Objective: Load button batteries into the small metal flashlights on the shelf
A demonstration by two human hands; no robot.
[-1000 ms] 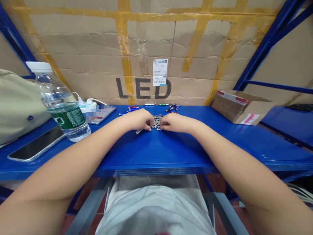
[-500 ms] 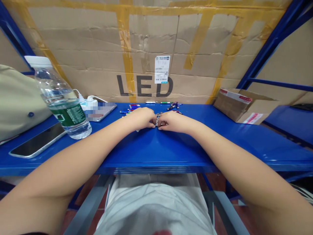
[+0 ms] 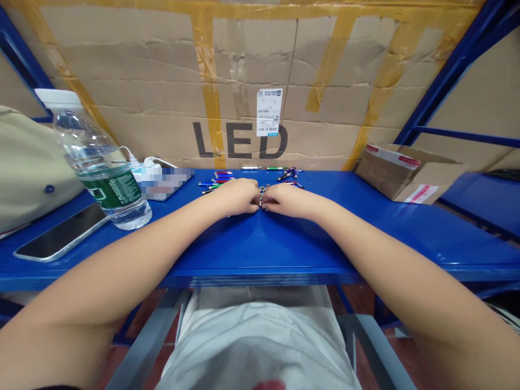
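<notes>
My left hand [image 3: 242, 196] and my right hand [image 3: 286, 200] meet just above the blue table, fingers bent and closed. Between their fingertips is a small silvery, chain-like metal piece [image 3: 262, 194]; the fingers hide most of it, so its kind is unclear. Behind my left hand lie several slim pen-shaped pieces [image 3: 222, 176] in blue, red and green. Farther back are a silvery pen-shaped piece [image 3: 251, 168] and a green one [image 3: 275, 169]. Beyond my right hand sits a small dark purple cluster [image 3: 288, 174] with metal parts.
A water bottle [image 3: 108, 184] stands at the left, beside a phone [image 3: 63, 233]. Behind it are a white plug block [image 3: 147, 172] and a flat device [image 3: 179, 179]. An open carton [image 3: 400, 173] sits at the right. A large cardboard sheet [image 3: 162, 97] closes off the back.
Both hands stay together around the metal piece, with only slight finger shifts. The whole view has tipped very slightly.
</notes>
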